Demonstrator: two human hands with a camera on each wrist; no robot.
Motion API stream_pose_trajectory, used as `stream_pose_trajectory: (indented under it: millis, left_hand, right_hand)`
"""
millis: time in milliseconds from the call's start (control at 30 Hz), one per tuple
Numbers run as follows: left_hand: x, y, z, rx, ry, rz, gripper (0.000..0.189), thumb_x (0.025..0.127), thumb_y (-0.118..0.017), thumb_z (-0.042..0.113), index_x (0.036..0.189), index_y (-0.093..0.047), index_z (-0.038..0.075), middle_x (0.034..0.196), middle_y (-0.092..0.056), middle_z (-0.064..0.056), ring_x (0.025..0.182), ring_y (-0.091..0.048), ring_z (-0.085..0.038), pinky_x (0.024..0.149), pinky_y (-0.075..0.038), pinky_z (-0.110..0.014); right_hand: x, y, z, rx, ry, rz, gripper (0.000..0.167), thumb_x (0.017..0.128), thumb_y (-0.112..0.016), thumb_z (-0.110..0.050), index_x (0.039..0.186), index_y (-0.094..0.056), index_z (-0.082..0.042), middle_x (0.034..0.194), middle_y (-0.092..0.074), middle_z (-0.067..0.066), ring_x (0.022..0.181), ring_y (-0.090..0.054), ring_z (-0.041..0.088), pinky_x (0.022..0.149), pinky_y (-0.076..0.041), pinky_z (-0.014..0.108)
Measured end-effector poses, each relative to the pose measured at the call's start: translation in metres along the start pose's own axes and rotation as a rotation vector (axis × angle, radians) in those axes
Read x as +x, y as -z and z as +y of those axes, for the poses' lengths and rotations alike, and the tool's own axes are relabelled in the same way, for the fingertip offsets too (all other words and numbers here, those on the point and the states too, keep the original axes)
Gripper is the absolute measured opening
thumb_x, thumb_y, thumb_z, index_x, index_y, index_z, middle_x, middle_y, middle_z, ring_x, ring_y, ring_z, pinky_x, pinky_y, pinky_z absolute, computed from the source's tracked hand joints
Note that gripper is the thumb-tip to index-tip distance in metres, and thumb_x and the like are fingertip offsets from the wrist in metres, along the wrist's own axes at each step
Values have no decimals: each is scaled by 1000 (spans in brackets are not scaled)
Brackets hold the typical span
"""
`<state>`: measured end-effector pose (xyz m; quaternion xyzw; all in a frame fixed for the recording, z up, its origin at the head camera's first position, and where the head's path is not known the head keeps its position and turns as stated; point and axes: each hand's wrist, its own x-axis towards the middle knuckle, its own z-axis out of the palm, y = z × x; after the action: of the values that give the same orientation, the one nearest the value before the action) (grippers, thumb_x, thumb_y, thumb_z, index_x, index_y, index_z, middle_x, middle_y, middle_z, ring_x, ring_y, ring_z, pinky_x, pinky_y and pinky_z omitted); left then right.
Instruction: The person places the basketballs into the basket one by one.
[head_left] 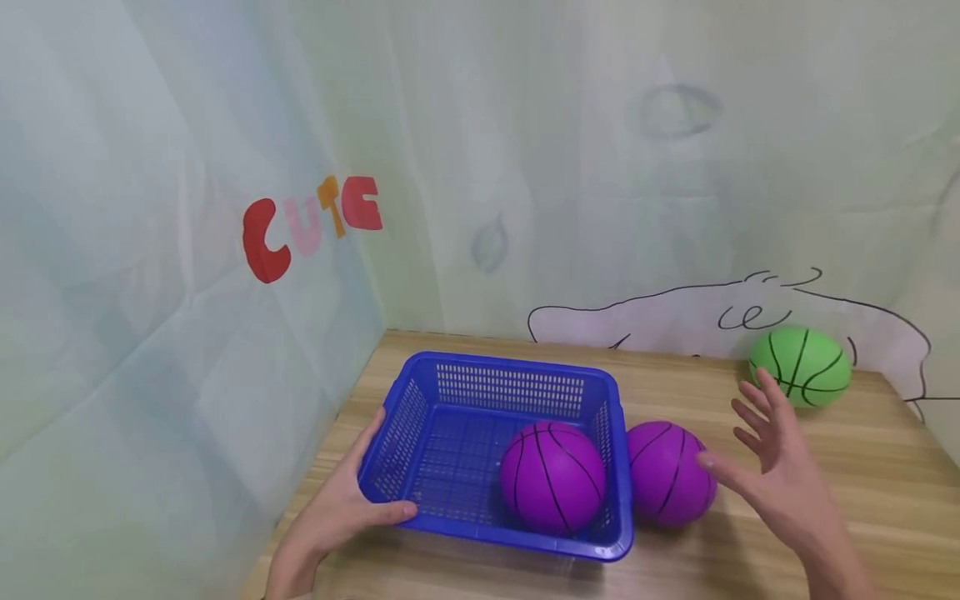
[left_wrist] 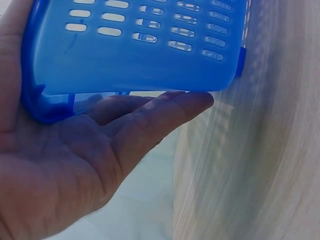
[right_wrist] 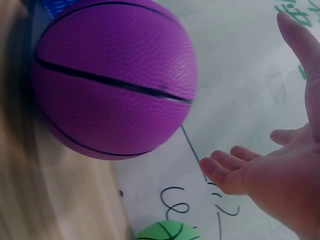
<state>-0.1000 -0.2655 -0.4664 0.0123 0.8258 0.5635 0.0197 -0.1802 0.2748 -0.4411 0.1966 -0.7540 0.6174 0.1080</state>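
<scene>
A blue plastic basket [head_left: 495, 533] with slotted walls sits on the table, and one purple toy basketball [head_left: 552, 477] lies inside it at the near right. My left hand [head_left: 333, 508] grips the basket's near left corner, thumb over the rim and fingers along the outer wall. In the left wrist view those fingers [left_wrist: 165, 112] lie against the wall's edge. Against the basket's right side rests a second purple basketball [head_left: 671, 475]. Over the table to its right, my right hand [head_left: 783, 475] holds nothing, its fingers spread and thumb out toward that ball.
A green basketball [head_left: 801, 367] lies at the back right, by the rear cloth wall. The wood-grain table [head_left: 847, 467] carries everything. Printed cloth hangs behind and at the left, with the coloured letters "CUTE" [head_left: 266, 242] on the left side.
</scene>
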Motion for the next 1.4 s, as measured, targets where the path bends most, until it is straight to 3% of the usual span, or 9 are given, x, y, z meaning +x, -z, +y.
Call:
stream_pose_trajectory:
  millis: [167,300,633,833,900,1000,1133,1233,1400]
  left_hand:
    - [0,-1,1,6,11,4,143,76,-102,17,181,-6,22,184,-17,-24,149,-50,-46,125,-39,-62]
    - [-1,-4,0,-11,20,-10,141,77,-102,18,181,-6,22,182,-20,-26,151,-48,-47,126,-37,-67]
    - [1,-2,2,-34,20,-11,140,78,-100,16,181,-5,22,181,-21,-28,149,-51,-47,125,-40,-66]
    - [0,-2,1,-11,1,3,140,78,-101,16,181,-5,21,183,-18,-26,156,-42,-51,128,-31,-70]
    - [1,-1,0,0,-5,5,140,78,-100,16,181,-6,21,183,-17,-26,158,-39,-52,128,-30,-71]
    - [1,0,0,3,-11,5,140,79,-100,16,181,-6,21,183,-16,-26,158,-38,-52,128,-30,-71]
    - [1,1,0,-2,-19,7,140,78,-100,15,181,-6,20,184,-16,-25,157,-40,-51,127,-31,-70]
    - [1,1,1,-7,-16,7,140,78,-100,15,181,-5,20,183,-17,-26,155,-43,-51,127,-33,-70]
    - [0,-1,0,-17,-8,2,140,78,-100,14,181,-6,19,183,-18,-27,152,-46,-50,126,-37,-68]
  right_hand:
    - [-8,-2,13,-137,-31,-62,126,88,-85,12,180,-10,-31,177,-27,28,146,-39,-9,108,-42,5]
    - [-22,-1,23,-186,-78,-111,123,91,-86,6,180,-11,-33,175,-30,33,141,-37,-18,106,-42,3]
    - [-38,-10,42,-121,-131,-145,118,89,-87,6,180,-18,-24,172,-33,36,137,-42,-18,105,-45,6]
    - [-38,-18,46,-116,-230,-165,119,87,-91,1,180,-18,-18,173,-30,38,128,-47,-19,103,-51,13]
    - [-38,-20,45,-112,-273,-169,120,88,-92,-1,180,-16,-16,173,-29,38,129,-50,-15,102,-53,16]
    - [-37,-24,45,-114,-312,-166,121,89,-91,-3,180,-12,-13,174,-27,39,141,-57,15,100,-55,19]
    - [-34,-26,45,-136,-352,-151,122,90,-92,-7,179,-9,-10,174,-27,39,146,-50,55,97,-57,19]
    - [-32,-28,46,-179,-390,-144,122,89,-93,-11,179,-10,-9,171,-32,39,143,-53,58,97,-59,26]
    - [-30,-35,50,-283,-406,-119,127,83,-99,-19,177,-14,-5,160,-43,41,134,-60,59,103,-61,55]
